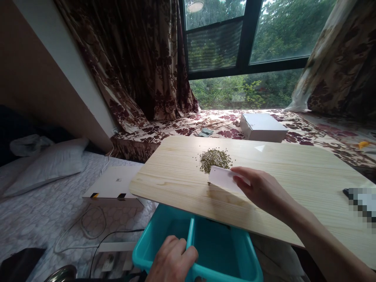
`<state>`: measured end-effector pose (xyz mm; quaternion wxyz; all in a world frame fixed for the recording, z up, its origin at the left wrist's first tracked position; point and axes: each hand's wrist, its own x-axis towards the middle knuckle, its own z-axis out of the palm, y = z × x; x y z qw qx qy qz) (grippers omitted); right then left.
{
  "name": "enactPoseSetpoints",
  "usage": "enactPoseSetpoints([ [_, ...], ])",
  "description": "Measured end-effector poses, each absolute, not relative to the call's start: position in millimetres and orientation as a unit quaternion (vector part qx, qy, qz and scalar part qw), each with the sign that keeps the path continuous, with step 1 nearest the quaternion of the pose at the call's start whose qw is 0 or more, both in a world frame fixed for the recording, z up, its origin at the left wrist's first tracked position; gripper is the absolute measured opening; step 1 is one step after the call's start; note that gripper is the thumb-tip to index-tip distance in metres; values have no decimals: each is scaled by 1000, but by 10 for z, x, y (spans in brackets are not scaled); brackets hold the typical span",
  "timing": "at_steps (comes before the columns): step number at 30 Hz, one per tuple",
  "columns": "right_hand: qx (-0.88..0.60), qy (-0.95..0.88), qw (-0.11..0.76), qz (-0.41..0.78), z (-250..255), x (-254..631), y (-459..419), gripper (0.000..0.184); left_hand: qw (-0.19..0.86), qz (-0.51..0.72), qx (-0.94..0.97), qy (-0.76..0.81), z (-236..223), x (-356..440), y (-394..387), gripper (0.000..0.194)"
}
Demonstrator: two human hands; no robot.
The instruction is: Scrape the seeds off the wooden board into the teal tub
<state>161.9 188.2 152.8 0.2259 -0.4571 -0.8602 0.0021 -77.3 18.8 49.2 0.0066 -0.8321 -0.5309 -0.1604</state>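
My right hand is closed on a white flat scraper, held on edge over the light wooden tabletop. Just beyond the scraper lies a loose pile of small greenish seeds or beans, with some grains scattered around it. Below the table's near edge is a teal two-compartment bin, partly under the tabletop. My left hand is closed around the bin's near rim where the middle divider meets it. My palm hides that part of the rim.
A white box sits on the flowered window ledge beside a folded greenish cloth. Left of the table, a white carton and cables lie on the bed. A dark-edged, blurred-out object rests at the tabletop's right.
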Motion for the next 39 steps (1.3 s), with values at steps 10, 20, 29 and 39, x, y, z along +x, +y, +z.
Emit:
enactPoseSetpoints([
  [10,-438,-867,239,-1,1569,1622,1826,26,-7,-184,-820,-542,516,-747,190,23],
  [20,-426,-875,232,3,1572,1607,1821,27,-12,-157,-828,-538,531,-760,183,22],
  [29,-413,-879,239,13,1599,1622,1781,26,-29,-158,-832,-532,598,-754,185,23],
  [39,-380,-887,256,51,1574,1625,1646,26,-38,-194,-805,-559,521,-755,171,26],
])
